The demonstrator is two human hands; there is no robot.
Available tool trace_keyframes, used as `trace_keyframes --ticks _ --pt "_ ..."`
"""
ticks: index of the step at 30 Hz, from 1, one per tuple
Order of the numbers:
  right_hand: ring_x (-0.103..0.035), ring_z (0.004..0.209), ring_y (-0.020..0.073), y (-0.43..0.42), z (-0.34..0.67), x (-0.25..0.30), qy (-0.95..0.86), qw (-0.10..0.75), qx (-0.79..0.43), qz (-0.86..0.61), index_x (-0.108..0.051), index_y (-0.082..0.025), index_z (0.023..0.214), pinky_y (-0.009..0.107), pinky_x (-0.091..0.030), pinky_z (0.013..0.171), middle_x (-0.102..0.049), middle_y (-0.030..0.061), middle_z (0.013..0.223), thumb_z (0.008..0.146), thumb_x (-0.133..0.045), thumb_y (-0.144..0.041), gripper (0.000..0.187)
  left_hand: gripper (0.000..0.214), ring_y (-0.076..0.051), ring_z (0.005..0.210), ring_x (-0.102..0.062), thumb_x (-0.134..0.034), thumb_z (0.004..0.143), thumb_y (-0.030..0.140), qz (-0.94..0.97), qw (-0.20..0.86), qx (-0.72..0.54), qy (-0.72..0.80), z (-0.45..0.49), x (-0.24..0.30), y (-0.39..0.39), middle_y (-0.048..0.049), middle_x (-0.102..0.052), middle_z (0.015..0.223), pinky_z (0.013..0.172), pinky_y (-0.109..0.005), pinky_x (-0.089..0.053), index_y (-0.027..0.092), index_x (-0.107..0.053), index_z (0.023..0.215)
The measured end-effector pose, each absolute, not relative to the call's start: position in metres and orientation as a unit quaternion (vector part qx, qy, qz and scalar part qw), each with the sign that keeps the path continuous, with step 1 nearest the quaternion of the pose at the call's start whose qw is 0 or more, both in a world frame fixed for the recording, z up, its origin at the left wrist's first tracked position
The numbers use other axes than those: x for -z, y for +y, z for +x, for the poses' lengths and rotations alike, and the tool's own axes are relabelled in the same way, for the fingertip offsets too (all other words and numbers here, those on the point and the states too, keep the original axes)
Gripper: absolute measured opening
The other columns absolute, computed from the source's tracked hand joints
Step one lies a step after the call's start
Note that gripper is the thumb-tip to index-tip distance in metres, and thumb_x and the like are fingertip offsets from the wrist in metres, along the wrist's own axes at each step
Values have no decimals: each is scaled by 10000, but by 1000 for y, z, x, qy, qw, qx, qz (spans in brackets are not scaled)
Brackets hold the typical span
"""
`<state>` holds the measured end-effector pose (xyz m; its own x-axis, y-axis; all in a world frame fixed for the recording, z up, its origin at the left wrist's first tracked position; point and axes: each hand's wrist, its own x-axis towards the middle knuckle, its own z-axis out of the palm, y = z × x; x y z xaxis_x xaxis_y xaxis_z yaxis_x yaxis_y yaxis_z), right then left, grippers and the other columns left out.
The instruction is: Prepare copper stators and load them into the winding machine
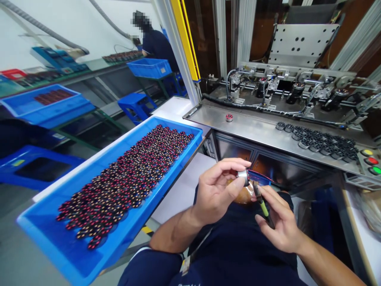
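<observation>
My left hand (218, 190) pinches a small silver cylindrical motor part (243, 177) between thumb and fingers, in front of my body. Close on its right, my right hand (279, 218) is wrapped round pliers (263, 206) with a black and green handle. The tips of the pliers point up toward the motor part; whether they touch it I cannot tell. Behind and below the hands lies something amber and shiny (244, 195), partly covered by the fingers. Left of my arms, a long blue tray (74, 254) holds many small round motor parts (127, 174) with red and gold marks.
A machine (297, 89) stands ahead behind a metal ledge (253, 127). The ledge carries one red-topped part (229, 117) and rows of black parts (324, 143). Push buttons (371, 161) sit far right. Another person (159, 45) works at the back left, near blue bins (150, 67) and stools (135, 105).
</observation>
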<state>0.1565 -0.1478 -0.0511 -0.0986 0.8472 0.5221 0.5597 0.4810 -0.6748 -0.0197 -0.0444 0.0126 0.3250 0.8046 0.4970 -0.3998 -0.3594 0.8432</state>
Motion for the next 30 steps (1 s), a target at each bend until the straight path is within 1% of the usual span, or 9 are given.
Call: trace_keyframes --ticks 6,10,15,18,21,23,26,28,30 --pt "-634 1165 301 -141 153 49 -728 475 -167 -466 -407 -272 1518 431 -594 918 -636 122 1254 834 -618 -144 728 177 -210 1057 -698 -694 859 155 626 530 -545 171 -23 -10 -45 -81 -744 1119 891 -323 -577 215 -725 1023" --pt "-649 1133 289 -138 153 45 -730 483 -170 -453 -413 -265 1517 389 -615 844 -647 125 1225 820 -608 -119 738 178 -213 1052 -698 -692 858 152 631 530 -541 170 -24 -9 -45 -85 -743 1119 900 -328 -575 211 -726 1022" --pt "-679 1108 274 -138 154 47 -731 492 -146 -450 -450 -262 1497 416 -591 932 -689 109 1218 806 -605 -70 734 201 -216 1073 -688 -689 855 138 639 528 -536 158 -23 -7 -43 -94 -737 1127 924 -336 -574 204 -724 1041" --pt "-704 1076 252 -140 156 56 -719 501 -157 -456 -465 -265 1488 393 -592 942 -702 96 1232 796 -581 -19 743 208 -208 1056 -695 -692 850 130 643 523 -539 150 -22 -6 -42 -96 -740 1120 904 -319 -581 196 -724 1044" --pt "-685 1140 267 -143 157 62 -703 497 -159 -483 -473 -258 1481 429 -558 1016 -674 101 1309 810 -583 -37 714 213 -205 1048 -700 -690 849 123 640 523 -543 146 -21 -6 -41 -94 -742 1114 895 -315 -584 199 -725 1045" --pt "-638 1226 287 -145 156 62 -705 486 -151 -493 -450 -252 1494 456 -520 1067 -640 108 1362 823 -584 -63 710 215 -206 1049 -700 -688 849 120 640 522 -545 143 -21 -6 -42 -95 -743 1111 893 -316 -586 201 -725 1044" --pt "-579 1296 280 -146 153 56 -716 473 -157 -489 -396 -265 1526 415 -518 1069 -593 100 1401 824 -582 -84 749 225 -200 1051 -697 -688 845 110 643 519 -547 137 -21 -6 -42 -92 -742 1111 898 -312 -585 204 -726 1046" --pt "-571 1296 260 -145 151 53 -715 474 -170 -485 -370 -289 1538 377 -526 1054 -582 84 1395 822 -577 -84 774 238 -197 1059 -693 -689 841 102 646 517 -546 135 -21 -7 -43 -91 -739 1114 913 -313 -580 204 -725 1052" --pt "-577 1280 249 -144 150 51 -711 480 -173 -483 -358 -308 1542 368 -522 1052 -586 72 1377 822 -570 -81 785 250 -189 1066 -688 -685 838 89 647 518 -543 134 -22 -7 -44 -87 -735 1118 929 -305 -574 204 -723 1057"
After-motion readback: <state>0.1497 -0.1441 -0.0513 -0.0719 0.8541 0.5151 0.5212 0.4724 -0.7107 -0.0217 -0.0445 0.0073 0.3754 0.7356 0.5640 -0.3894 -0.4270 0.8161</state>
